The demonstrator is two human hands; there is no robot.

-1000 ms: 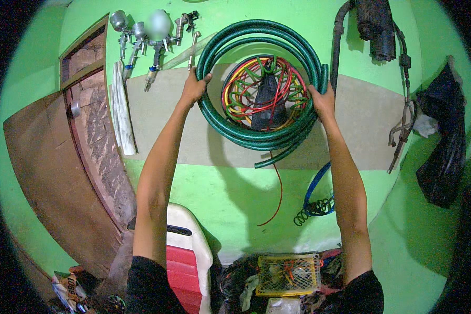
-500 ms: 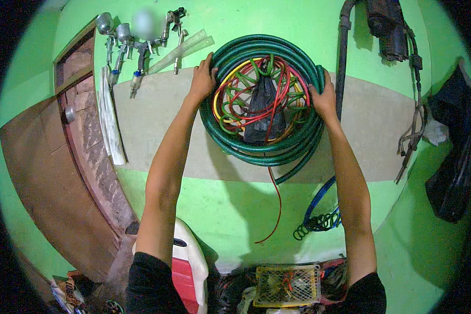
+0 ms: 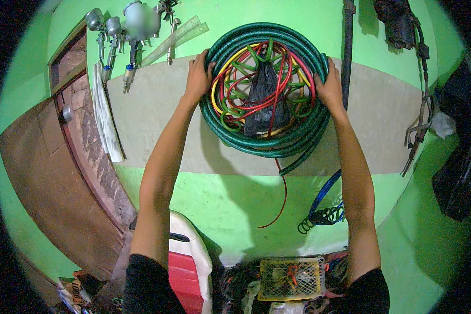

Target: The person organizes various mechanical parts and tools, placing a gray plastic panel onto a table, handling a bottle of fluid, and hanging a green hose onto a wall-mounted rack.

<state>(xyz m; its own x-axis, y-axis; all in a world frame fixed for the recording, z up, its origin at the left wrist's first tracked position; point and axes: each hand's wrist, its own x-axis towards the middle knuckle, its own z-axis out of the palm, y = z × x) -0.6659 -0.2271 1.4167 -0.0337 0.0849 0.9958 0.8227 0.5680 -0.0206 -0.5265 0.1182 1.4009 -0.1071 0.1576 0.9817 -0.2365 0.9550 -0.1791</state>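
Note:
A thick coil of dark green garden hose (image 3: 256,148) is up against the wall, at the upper middle. My left hand (image 3: 199,78) grips its left side, fingers curled over the outer loops. On the opposite side my right hand (image 3: 329,90) is closed round the loops, thumb toward the inside. Within the ring are tangled thinner red tubing (image 3: 285,78), yellow tubing (image 3: 222,78) and green coiled tubing (image 3: 235,111). A black plastic bag (image 3: 267,99) hangs in the middle. One hose end and a thin red strand dangle below. Whatever carries the coil's weight is hidden.
Spray guns (image 3: 133,49) and a clear ruler (image 3: 178,39) hang at upper left. A dark pipe (image 3: 348,52) runs down right of the coil. Blue coiled hose (image 3: 324,199) hangs behind my right forearm. Below are a red-and-white seat (image 3: 188,261) and a yellow-rimmed crate (image 3: 293,259).
The whole view has shifted a little, so the coil and wall items sit slightly higher in the picture. Both hands keep their hold on the hose.

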